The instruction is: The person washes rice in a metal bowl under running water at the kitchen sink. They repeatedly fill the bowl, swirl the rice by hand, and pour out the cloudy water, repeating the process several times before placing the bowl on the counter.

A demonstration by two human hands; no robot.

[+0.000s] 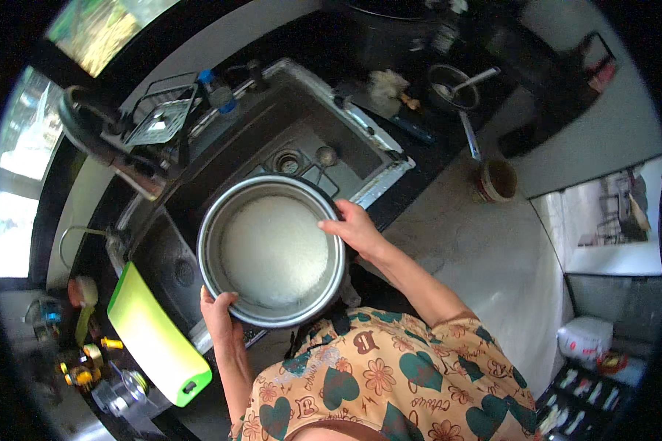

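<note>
A round metal pot [207,220] is held in front of my body, over the near edge of the sink. White rice [276,246], apparently in cloudy water, fills its lower part. My left hand [221,316] grips the pot's near-left side, its thumb over the rim. On the far-right side my right hand [354,228] does the same, thumb on the rim and the other fingers hidden behind the wall. The pot looks roughly level. Beyond it lies the dark sink basin [235,154], with a drain [287,162] and a ladle-like utensil [326,156] at the bottom.
A dark faucet [110,143] arches in from the left. A green cutting board [158,338] lies left of my left arm. Behind the sink stand a wire rack [166,117] and a blue-capped bottle [217,92]. A small pan [452,88] sits at the back right.
</note>
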